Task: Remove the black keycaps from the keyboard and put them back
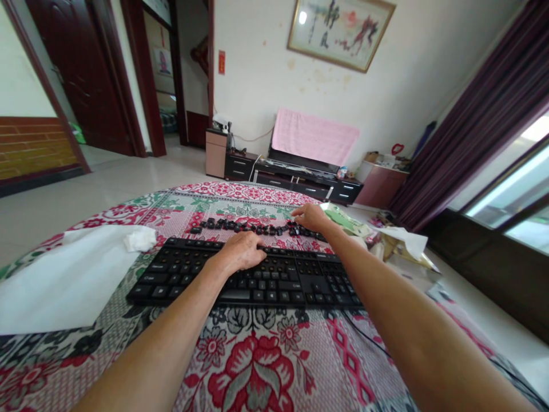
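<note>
A black keyboard (278, 280) lies on the flowered tablecloth; many of its upper keys are off, leaving bare key sockets. My left hand (242, 252) rests on its upper middle part, thumb and forefinger apart and the other fingers partly hidden. Behind the keyboard runs a row of loose black keycaps (270, 230). Over the right part of that row is my right hand (311, 217), fingers stretched out and slightly bent, with nothing visible in them. The fingertips are small in view, so contact with a keycap is unclear.
At left lies a white sheet (72, 280) with a crumpled white tissue (140, 239) on it. A green-and-white packet (347, 220) and a tissue box (403, 257) stand at right. The keyboard's cable (364, 333) trails right. Beyond the table is a low black cabinet (300, 186).
</note>
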Available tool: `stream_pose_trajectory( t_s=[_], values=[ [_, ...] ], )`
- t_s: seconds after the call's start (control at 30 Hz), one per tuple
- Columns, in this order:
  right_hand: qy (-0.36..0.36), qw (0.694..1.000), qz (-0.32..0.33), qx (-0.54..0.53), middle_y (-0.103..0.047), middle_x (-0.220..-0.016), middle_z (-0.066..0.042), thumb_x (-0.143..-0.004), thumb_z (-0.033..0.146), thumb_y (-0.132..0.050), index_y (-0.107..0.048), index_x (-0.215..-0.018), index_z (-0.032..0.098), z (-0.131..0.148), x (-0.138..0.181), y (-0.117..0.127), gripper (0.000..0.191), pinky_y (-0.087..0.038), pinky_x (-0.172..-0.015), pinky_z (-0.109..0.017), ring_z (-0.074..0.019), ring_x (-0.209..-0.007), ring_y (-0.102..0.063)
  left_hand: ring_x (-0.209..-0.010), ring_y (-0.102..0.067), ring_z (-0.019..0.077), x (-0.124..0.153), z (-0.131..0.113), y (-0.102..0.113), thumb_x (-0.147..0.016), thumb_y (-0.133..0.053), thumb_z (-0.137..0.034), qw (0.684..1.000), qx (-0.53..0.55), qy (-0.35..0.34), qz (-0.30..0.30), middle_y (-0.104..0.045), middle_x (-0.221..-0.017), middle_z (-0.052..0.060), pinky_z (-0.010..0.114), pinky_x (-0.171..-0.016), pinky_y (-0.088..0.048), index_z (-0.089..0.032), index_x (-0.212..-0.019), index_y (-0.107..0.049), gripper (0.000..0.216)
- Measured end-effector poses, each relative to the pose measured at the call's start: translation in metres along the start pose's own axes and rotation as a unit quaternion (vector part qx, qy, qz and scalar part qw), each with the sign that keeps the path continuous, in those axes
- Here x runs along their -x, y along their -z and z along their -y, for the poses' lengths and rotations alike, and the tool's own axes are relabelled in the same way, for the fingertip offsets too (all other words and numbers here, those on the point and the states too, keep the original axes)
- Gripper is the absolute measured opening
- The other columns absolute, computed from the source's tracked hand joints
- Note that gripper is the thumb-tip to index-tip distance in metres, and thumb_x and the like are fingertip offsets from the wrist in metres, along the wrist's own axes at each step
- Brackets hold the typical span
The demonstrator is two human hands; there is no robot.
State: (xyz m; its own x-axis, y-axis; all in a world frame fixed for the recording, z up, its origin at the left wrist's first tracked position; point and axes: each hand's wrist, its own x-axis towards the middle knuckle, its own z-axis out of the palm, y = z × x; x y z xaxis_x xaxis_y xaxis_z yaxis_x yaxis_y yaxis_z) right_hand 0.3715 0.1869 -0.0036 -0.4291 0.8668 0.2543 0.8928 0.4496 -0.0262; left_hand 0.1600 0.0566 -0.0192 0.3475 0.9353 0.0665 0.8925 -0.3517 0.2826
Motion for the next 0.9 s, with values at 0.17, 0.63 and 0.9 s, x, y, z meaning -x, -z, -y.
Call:
stream_pose_trajectory(
  t_s=[0.17, 0.63, 0.9],
  values=[
    [-0.008, 0.999, 0.030, -0.010, -0.063, -0.074, 0.000, -0.061, 0.028, -0.050, -0.065, -0.077, 0.025, -0.003, -0.009, -0.016, 0.022, -0.036, -0.062, -0.022, -0.0139, -0.068, -0.052, -0.074, -0.054, 0.0167, 0.000, -0.001, 0.000, -0.064, -0.042, -0.038, 1.000, 0.002, 0.000, -0.006, -0.061, -0.079, 0.003, 0.023, -0.061, -0.037, -0.026, -0.087, -0.060, 0.032],
    [-0.092, 0.927, 0.001, -0.364, -0.059, -0.072, -0.003, -0.070, 0.033, -0.040, -0.058, -0.084, 0.014, 0.013, 0.023, 0.006, 0.030, -0.040, -0.057, -0.021, -0.0108, -0.062, -0.051, -0.073, -0.054, 0.0169, 0.000, 0.000, -0.001, -0.064, -0.040, -0.038, 1.000, -0.001, -0.010, -0.005, -0.062, -0.077, 0.004, 0.023, -0.060, -0.037, -0.026, -0.085, -0.060, 0.031],
    [-0.111, 0.728, 0.068, -0.674, -0.054, -0.083, -0.003, -0.073, 0.028, -0.044, -0.047, -0.098, 0.021, 0.030, 0.079, 0.013, 0.027, -0.044, -0.066, -0.023, -0.0074, -0.066, -0.051, -0.077, -0.054, 0.0173, 0.001, -0.001, 0.001, -0.064, -0.041, -0.038, 1.000, -0.004, -0.005, -0.004, -0.062, -0.081, 0.003, 0.023, -0.063, -0.037, -0.025, -0.087, -0.060, 0.032]
  ],
)
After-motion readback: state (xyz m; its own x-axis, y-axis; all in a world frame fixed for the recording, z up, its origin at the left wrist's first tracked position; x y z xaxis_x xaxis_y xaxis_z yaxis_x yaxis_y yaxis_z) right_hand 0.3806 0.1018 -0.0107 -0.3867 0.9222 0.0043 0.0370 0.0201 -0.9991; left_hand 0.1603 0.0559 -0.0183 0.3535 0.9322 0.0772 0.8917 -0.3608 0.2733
